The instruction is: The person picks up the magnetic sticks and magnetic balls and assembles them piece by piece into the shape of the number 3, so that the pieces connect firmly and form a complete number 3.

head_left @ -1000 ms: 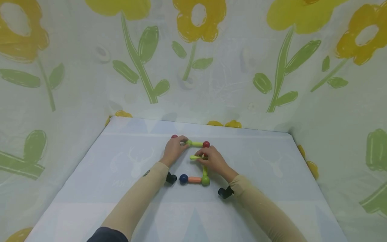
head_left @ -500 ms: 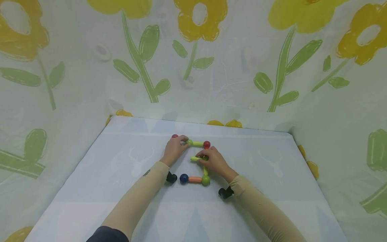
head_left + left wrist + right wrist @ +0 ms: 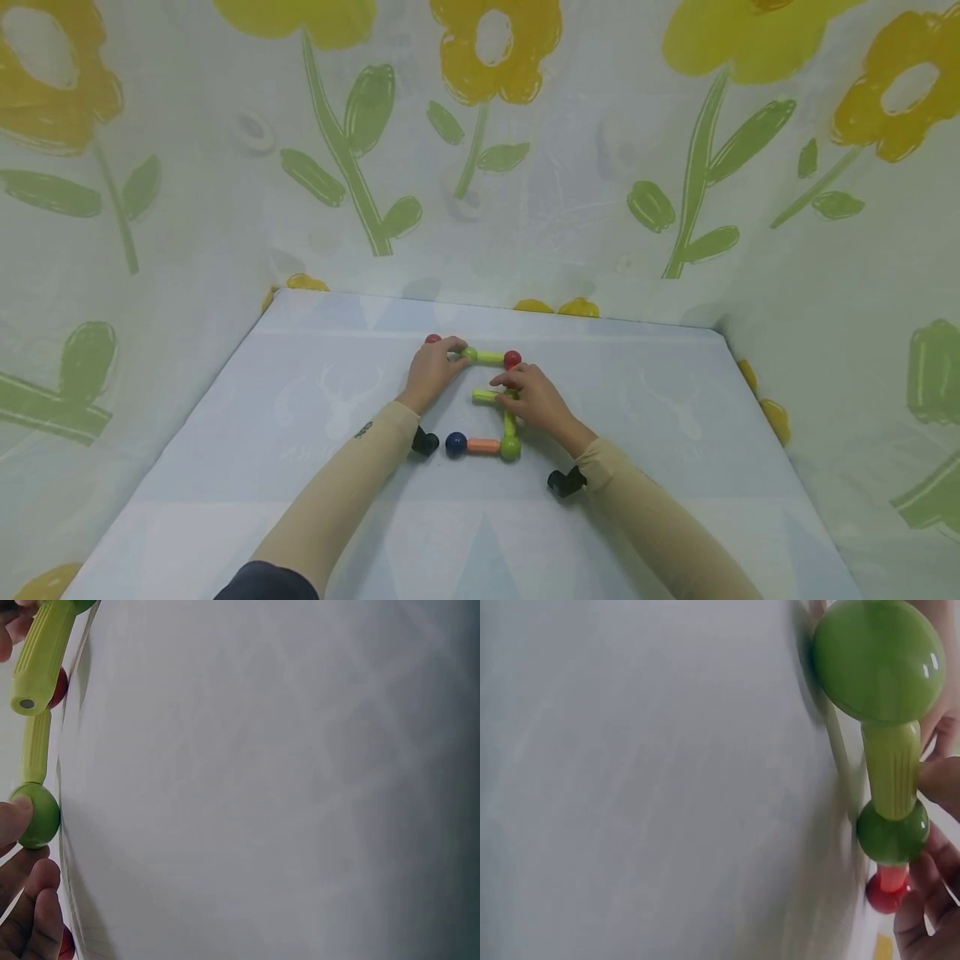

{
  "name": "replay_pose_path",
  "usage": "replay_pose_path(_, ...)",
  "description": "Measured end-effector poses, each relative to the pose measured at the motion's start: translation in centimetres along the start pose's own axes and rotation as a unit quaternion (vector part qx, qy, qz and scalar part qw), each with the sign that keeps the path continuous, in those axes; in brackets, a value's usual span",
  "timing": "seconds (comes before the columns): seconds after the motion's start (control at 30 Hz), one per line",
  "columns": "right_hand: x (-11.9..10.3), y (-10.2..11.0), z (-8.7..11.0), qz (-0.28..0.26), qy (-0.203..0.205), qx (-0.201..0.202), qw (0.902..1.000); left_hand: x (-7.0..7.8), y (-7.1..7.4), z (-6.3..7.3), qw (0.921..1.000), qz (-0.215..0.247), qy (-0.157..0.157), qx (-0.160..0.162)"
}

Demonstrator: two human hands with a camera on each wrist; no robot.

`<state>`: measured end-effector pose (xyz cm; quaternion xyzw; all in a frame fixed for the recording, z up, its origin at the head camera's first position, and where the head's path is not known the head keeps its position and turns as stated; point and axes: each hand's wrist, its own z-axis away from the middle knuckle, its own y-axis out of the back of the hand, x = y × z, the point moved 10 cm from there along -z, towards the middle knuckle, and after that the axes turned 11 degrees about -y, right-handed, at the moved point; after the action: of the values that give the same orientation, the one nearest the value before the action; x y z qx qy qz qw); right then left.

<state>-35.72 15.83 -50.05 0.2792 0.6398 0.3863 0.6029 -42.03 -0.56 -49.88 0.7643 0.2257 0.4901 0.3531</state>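
Observation:
A chain of balls and short ribbed rods lies on the table. My left hand (image 3: 435,371) pinches the green ball (image 3: 43,817) at its far left end. From there a yellow-green rod (image 3: 491,357) runs to a red ball (image 3: 512,359). My right hand (image 3: 536,398) stands at the middle green ball (image 3: 892,832), index finger and thumb spread apart, a fingertip right at the ball. A second yellow-green rod (image 3: 483,396) juts leftward from that ball, its magnet-tipped end free. Nearer stand a green ball (image 3: 510,448), an orange rod (image 3: 483,447) and a dark blue ball (image 3: 456,443).
Another red ball (image 3: 432,338) sits behind the left hand, partly hidden. Black wrist cameras (image 3: 425,442) hang under both wrists, the left one close to the blue ball. Flower-printed curtain (image 3: 570,183) walls the table (image 3: 300,467) at the back and sides.
My right thumb and index finger have loosened from the jutting yellow-green rod and spread, the hand shifting slightly right. That rod has dropped slightly in view. The left hand stays in place.

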Motion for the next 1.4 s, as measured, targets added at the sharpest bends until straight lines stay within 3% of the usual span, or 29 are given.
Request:
replay_pose_path(0.27, 2.5, 0.8, 0.7, -0.069, -0.022, 0.006, 0.9974, -0.1, -0.1, 0.0, 1.0, 0.004, 0.007, -0.001)
replay_pose_path(0.43, 3.3, 0.7, 1.1, -0.091, -0.044, -0.011, 0.9948, -0.1, -0.2, -0.1, 1.0, 0.003, 0.007, -0.002)
replay_pose_path(0.93, 3.6, 0.0, 0.9, -0.097, -0.066, -0.047, 0.9919, -0.1, -0.1, 0.1, 1.0, 0.005, 0.002, 0.007)
replay_pose_path(1.2, 3.6, -0.1, 0.8, -0.096, -0.069, -0.048, 0.9918, -0.3, -0.2, 0.1, 0.9999, -0.008, 0.006, 0.004)
replay_pose_path(1.4, 3.8, 0.0, 0.8, -0.101, -0.076, -0.048, 0.9908, 0.1, 0.5, 0.5, 0.9998, -0.009, -0.009, 0.017)
